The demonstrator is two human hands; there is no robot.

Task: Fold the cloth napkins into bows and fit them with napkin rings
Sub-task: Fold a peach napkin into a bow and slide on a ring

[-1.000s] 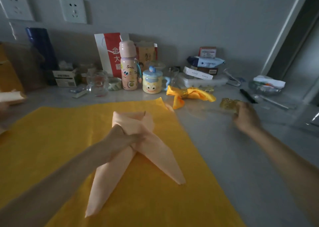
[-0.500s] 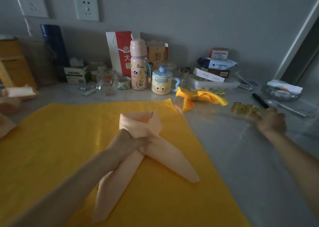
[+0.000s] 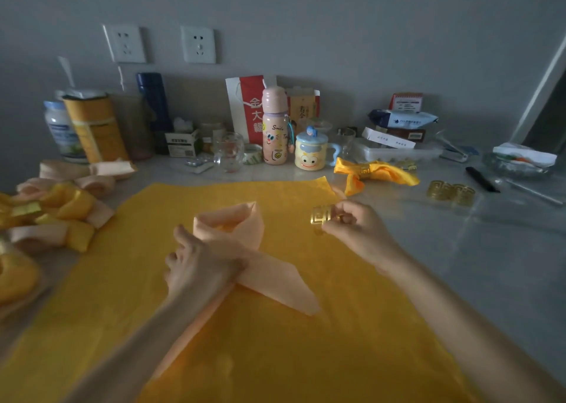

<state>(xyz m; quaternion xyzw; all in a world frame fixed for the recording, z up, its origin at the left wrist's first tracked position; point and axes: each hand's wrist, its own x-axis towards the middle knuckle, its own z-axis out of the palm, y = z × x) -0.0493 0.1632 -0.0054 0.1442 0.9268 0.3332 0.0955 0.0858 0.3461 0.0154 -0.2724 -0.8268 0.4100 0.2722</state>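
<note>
A peach napkin (image 3: 245,231) lies folded into a loop with two crossed tails on a flat yellow cloth (image 3: 275,341). My left hand (image 3: 199,267) grips the napkin where the tails cross, fingers curled around the pinch. My right hand (image 3: 352,228) holds a gold napkin ring (image 3: 320,217) between thumb and fingers, just right of the loop and above the yellow cloth. Two more gold rings (image 3: 451,191) sit on the grey table to the right.
A finished yellow bow (image 3: 373,174) with a ring lies behind the cloth. Several finished peach and yellow bows (image 3: 55,212) pile up at the left. Bottles, a cartoon mug (image 3: 311,154), a glass, boxes and a pen (image 3: 481,179) line the back of the table.
My right hand picked a gold ring from the group at the right and brought it left, next to the napkin loop. My left hand kept its grip on the crossing.
</note>
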